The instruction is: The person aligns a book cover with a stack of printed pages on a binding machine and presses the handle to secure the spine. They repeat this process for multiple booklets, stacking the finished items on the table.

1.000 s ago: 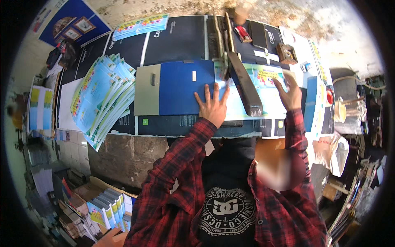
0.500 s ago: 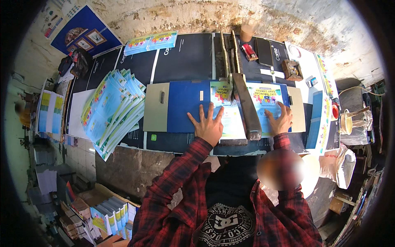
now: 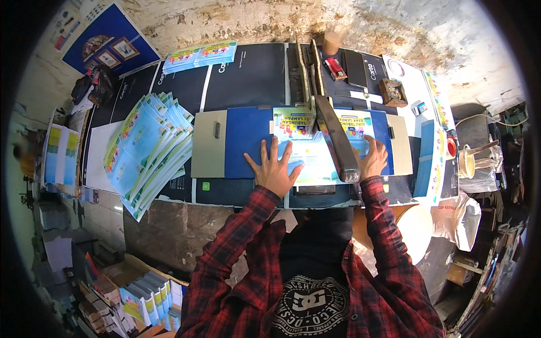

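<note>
A printed booklet sheet (image 3: 307,160), light blue with a colourful top, lies open across a blue board (image 3: 248,141). Over its middle runs the dark lever (image 3: 336,138) of what looks like a long-arm stapler, hiding a strip of the sheet. My left hand (image 3: 274,170) rests flat with spread fingers, its fingertips over the board and its thumb at the sheet's left part. Right of the lever, my right hand (image 3: 373,159) has its fingers bent and close together on the sheet's right edge; the thumb is partly hidden.
Left of the board fans a big pile of printed sheets (image 3: 147,152). More sheets (image 3: 200,56) lie at the back, and a blue stack (image 3: 424,160) stands at right. Behind are a cup (image 3: 334,39), a red pack (image 3: 335,69), a black phone (image 3: 355,69) and an ashtray-like box (image 3: 393,92).
The sheet has slid left on the board under my hands. The lever's near end sits higher. My right hand's fingers have drawn together at the sheet's edge, and the view has shifted slightly.
</note>
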Demonstrator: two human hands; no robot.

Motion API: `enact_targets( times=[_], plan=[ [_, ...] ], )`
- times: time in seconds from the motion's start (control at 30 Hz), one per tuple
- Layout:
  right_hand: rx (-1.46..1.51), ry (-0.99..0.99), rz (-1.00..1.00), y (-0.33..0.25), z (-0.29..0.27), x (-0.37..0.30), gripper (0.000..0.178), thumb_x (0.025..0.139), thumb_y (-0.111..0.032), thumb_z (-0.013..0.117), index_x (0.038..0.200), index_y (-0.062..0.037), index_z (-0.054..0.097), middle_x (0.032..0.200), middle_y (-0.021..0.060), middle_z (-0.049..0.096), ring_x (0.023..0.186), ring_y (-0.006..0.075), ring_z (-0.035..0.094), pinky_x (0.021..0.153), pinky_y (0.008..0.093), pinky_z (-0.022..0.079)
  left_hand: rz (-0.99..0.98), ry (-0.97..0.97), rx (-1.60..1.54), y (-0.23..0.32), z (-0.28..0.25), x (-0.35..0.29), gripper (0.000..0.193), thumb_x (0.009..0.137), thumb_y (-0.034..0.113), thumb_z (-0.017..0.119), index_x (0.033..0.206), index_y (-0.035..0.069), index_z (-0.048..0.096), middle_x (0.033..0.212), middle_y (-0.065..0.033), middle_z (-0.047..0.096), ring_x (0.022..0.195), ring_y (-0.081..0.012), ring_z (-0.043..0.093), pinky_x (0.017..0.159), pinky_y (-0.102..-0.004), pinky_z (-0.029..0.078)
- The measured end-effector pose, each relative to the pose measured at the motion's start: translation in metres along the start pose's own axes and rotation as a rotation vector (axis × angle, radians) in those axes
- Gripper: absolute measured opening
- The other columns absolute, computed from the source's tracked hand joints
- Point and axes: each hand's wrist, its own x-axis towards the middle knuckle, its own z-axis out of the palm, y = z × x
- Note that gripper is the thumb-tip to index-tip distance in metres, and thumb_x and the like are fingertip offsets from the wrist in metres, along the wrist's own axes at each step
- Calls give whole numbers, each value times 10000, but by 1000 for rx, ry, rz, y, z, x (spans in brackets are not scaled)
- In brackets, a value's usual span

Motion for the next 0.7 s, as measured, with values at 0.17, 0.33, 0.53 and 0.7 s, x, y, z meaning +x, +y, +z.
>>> enact_targets(
  times=[0.17, 0.33, 0.53, 0.7],
  plan=[
    [-121, -38, -46, -1, -19, 11, 768, 741, -433, 814, 1379, -161, 484, 1343, 176, 488, 1212, 402, 473, 971, 558, 384, -11, -4, -37, 4, 0, 2, 713, 897, 636, 538, 1472, 224, 451, 1553, -168, 306, 1440, -463, 244, 976, -854, 136],
    [343, 143, -601, -140, -135, 33, 649, 874, -409, 724, 1297, 48, 541, 1246, 256, 604, 1172, 412, 572, 982, 449, 459, -43, 2, -25, 0, 2, -1, 714, 895, 651, 529, 1465, 228, 461, 1559, -155, 297, 1453, -442, 228, 982, -849, 134],
    [44, -354, -649, -177, -126, 4, 855, 922, -605, 524, 1375, 114, 429, 1398, 306, 482, 1248, 438, 526, 989, 496, 474, -65, -1, 30, 2, -4, -2, 696, 896, 641, 531, 1457, 234, 467, 1555, -134, 322, 1460, -416, 228, 993, -837, 148],
    [32, -115, -594, -125, -57, -68, 936, 862, -431, 634, 1532, 48, 189, 1605, 232, 206, 1441, 408, 310, 1100, 606, 306, -17, 32, -53, 7, 4, -2, 689, 900, 622, 519, 1457, 220, 471, 1559, -168, 306, 1461, -441, 204, 995, -841, 90]
  ],
)
